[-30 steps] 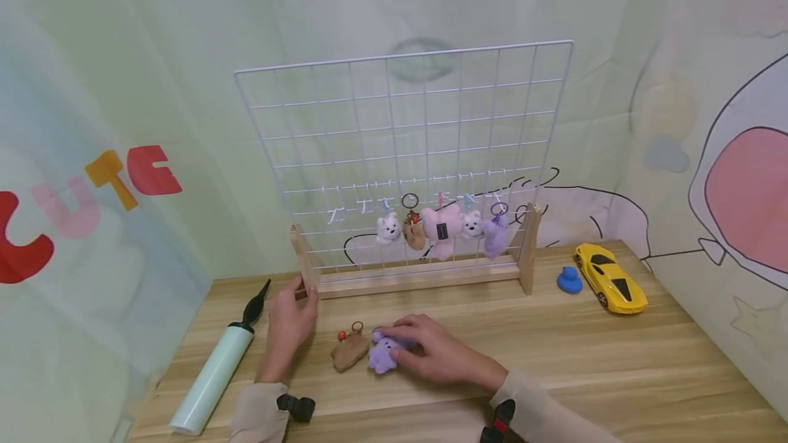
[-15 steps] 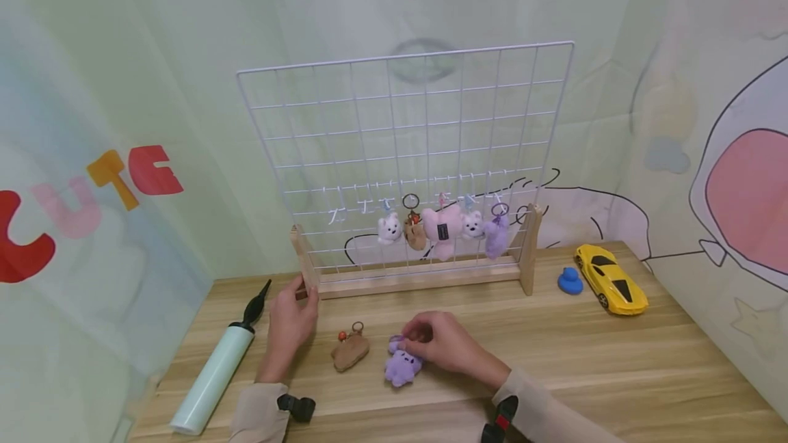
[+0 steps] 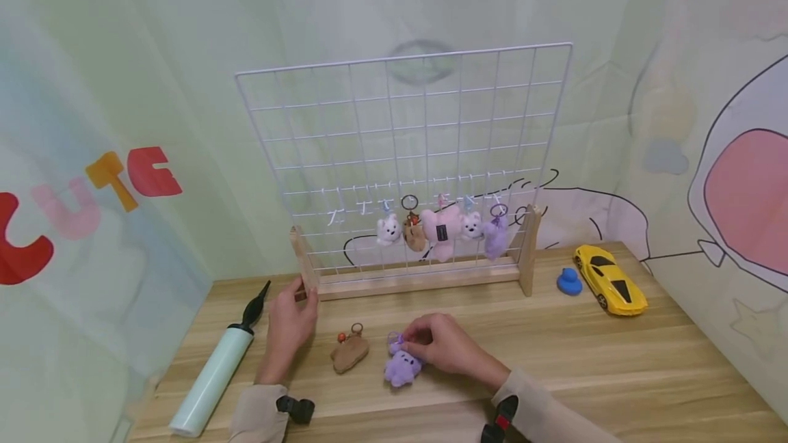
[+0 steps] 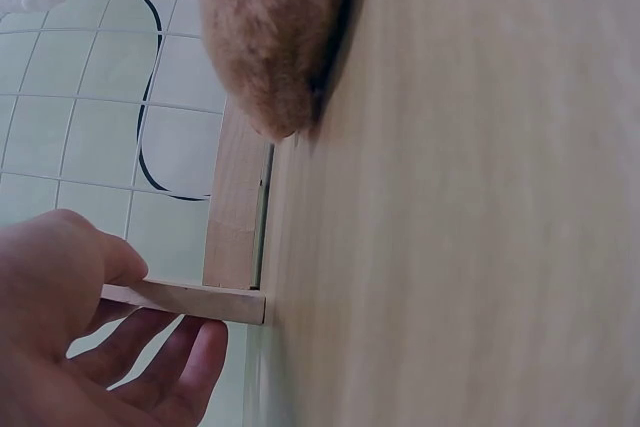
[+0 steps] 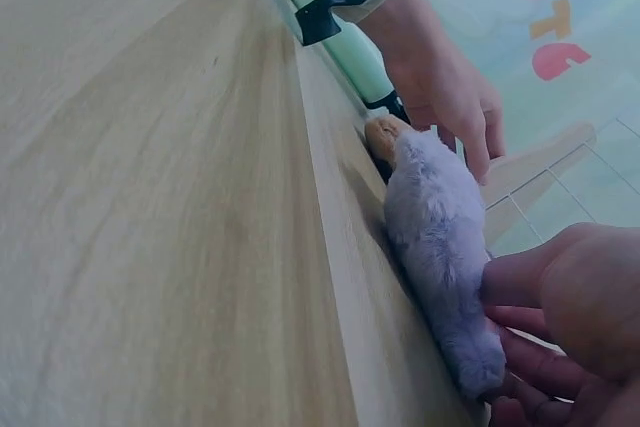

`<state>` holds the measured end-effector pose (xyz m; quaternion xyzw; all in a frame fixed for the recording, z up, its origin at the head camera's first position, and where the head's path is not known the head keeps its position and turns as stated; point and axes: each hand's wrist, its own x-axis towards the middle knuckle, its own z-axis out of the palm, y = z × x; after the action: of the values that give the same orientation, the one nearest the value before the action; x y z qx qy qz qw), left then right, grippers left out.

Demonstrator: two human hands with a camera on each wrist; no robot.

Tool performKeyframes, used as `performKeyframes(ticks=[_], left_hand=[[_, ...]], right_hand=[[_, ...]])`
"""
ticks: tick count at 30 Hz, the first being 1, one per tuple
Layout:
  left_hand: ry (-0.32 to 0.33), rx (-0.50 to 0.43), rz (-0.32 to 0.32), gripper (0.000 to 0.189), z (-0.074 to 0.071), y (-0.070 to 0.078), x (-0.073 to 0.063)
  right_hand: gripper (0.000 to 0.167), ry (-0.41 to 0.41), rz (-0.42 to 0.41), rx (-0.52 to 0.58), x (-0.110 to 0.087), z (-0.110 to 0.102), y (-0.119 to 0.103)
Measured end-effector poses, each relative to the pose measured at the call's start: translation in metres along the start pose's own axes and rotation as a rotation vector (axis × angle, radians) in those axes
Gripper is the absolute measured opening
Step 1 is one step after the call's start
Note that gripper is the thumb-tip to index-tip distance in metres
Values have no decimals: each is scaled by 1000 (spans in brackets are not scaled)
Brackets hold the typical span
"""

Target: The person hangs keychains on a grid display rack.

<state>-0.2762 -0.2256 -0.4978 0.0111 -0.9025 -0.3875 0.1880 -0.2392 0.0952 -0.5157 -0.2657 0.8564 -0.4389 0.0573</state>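
My left hand point(image 3: 292, 323) grips the left wooden upright point(image 4: 195, 301) of a white wire grid rack point(image 3: 406, 96), thumb on one side and fingers on the other. On the table in front of me lies a purple plush keychain point(image 3: 403, 368). My right hand point(image 3: 451, 346) pinches it near its head and ring; some fingertips are hidden behind the plush in the right wrist view. Just left of it, untouched, a brown plush keychain point(image 3: 349, 353) with a ring and a small orange bead lies on the wood.
Several plush keychains hang on the rack, among them a pink bear point(image 3: 442, 231) and a purple one point(image 3: 495, 236). Bare white hooks point(image 3: 335, 216) are at its left. A pale green hand pump point(image 3: 215, 381) lies left; a blue rubber duck point(image 3: 569, 282) and yellow toy car point(image 3: 609, 280) stand right.
My right hand has shifted the purple keychain slightly right and nearer to me, away from the brown one, and now pinches its upper end. The left hand stays on the upright.
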Motion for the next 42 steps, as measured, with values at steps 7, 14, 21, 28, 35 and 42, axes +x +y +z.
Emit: performKeyframes(ticks=[7, 14, 21, 28, 35, 42], left_hand=[[5, -3, 12, 34, -1, -1, 0], [6, -7, 12, 34, -1, 0, -1], [6, -2, 6, 35, 0, -1, 0], [5, 4, 3, 34, 0, -1, 0], [-6, 7, -5, 36, 0, 0, 1], [-4, 3, -5, 35, 0, 1, 1]], right_hand=[[5, 13, 28, 95, 0, -2, 0], [9, 15, 50, 168, 0, -4, -3], [11, 76, 34, 188, 2, -7, -4], [11, 121, 55, 254, 4, -11, -6], [11, 165, 74, 278, 5, -11, -7], [7, 169, -39, 134, 5, -9, 1]])
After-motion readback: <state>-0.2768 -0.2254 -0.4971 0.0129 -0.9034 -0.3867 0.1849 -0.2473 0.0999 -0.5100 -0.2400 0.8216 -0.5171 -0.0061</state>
